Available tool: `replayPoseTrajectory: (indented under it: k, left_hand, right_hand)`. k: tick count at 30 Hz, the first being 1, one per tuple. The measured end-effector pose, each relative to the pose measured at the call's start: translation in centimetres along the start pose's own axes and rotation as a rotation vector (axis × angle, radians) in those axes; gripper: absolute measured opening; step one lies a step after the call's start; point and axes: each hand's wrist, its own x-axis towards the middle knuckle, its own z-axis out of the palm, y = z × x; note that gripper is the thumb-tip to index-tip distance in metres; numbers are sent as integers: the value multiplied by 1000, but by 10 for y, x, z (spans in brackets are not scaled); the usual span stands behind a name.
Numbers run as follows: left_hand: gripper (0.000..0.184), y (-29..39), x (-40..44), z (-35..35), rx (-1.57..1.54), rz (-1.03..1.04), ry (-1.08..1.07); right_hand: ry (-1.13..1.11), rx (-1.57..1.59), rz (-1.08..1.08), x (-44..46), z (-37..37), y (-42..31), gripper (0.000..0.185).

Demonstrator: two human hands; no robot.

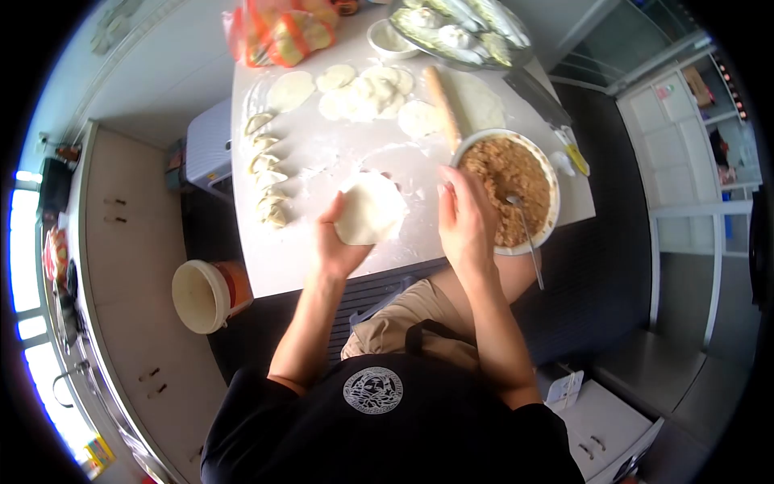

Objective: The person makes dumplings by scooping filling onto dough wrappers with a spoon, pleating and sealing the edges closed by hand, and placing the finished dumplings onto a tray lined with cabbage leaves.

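Observation:
A round dumpling wrapper (370, 211) lies across the palm of my left hand (338, 242), whose thumb rests at the wrapper's left edge. My right hand (468, 211) is by the left rim of a bowl of meat filling (506, 165), fingers stretched out with nothing visible in them. A metal spoon (527, 230) stands in the filling, its handle leaning over the near rim. Folded dumplings (270, 179) form a column along the table's left side. Several flat wrappers (372, 93) are heaped farther back.
Behind the bowl, a wooden rolling pin (442, 109) lies beside a rolled dough sheet (477, 101). A knife (538, 98) is at the right. At the back are a small white bowl (393, 40), a vegetable tray (516, 55) and a plastic bag (282, 36). A bucket (201, 297) stands on the floor.

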Motion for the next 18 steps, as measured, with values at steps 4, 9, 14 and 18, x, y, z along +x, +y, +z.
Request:
replayPoseTrajectory:
  k: [4,9,14,18]
  left_hand:
    - [45,9,-7,1,37,-47,347]
    - [43,-2,-8,7,106,-18,390]
    - [42,-19,-1,18,179,17,310]
    - [43,-26,0,19,203,24,256]
  right_hand:
    - [89,-193,-49,-31,-82,14,29]
    - [-263,-366,133,-81,-157,52,86]
    - [-304,-289,102,-97,-148,85,59]
    - [-144,-141,-105,-67,-134,86,26]
